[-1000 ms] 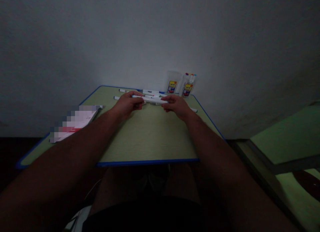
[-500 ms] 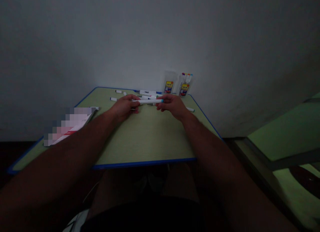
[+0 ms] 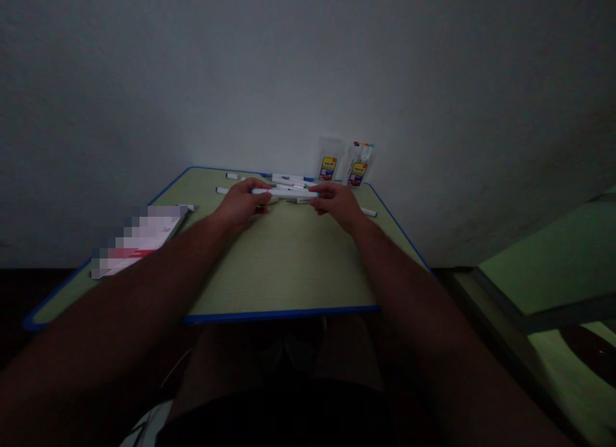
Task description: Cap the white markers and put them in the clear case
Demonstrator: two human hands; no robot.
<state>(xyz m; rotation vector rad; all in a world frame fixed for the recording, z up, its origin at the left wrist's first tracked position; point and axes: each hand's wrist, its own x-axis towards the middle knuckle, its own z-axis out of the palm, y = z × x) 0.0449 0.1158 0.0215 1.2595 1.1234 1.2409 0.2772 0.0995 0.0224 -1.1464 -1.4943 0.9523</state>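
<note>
Both my arms reach across a green desk point(image 3: 269, 267) with a blue rim. My left hand point(image 3: 240, 203) and my right hand point(image 3: 337, 203) each pinch one end of a white marker point(image 3: 289, 193) held level just above the desk, a blue cap at its right end. Behind it several more white markers point(image 3: 289, 179) lie scattered near the far edge, one at the left point(image 3: 222, 190) and one to the right point(image 3: 368, 211) of my right hand.
Two clear marker packs point(image 3: 359, 165) with yellow labels stand at the desk's far right corner against the grey wall. A blurred paper or booklet point(image 3: 139, 236) lies at the left edge. Another green desk point(image 3: 553, 267) stands to the right.
The marker stays between both hands; the hands shifted slightly nearer and back with the camera's small movement. Nothing was let go.
</note>
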